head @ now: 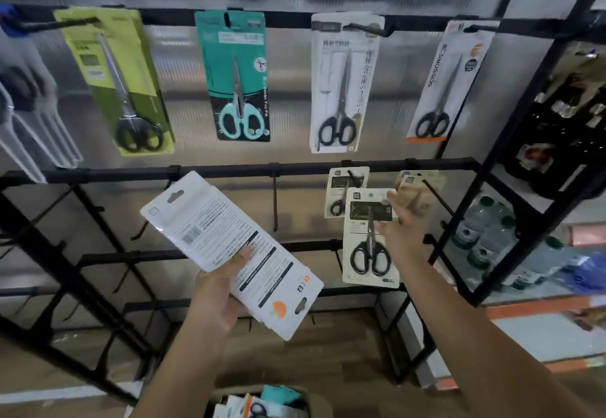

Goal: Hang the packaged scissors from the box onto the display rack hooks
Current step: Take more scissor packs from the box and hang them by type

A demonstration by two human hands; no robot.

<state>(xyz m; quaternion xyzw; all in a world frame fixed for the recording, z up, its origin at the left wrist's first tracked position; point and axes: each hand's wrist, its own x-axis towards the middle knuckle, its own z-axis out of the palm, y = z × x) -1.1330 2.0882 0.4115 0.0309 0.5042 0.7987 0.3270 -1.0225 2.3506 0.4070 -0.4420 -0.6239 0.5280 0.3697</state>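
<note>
Left hand [218,289], lower centre, grasps a stack of white card packs [229,250], printed backs up (barcode, fine text, orange mark), euro-slot hang holes at both ends. Right hand [401,227], right of centre, pinches a cream blister pack of black-handled scissors [369,237] at the black metal rack [229,171], just below a small hung pack [344,191]. Its fingertips are blurred. The cardboard box [262,401] sits at bottom centre, cut off by the frame edge.
</note>
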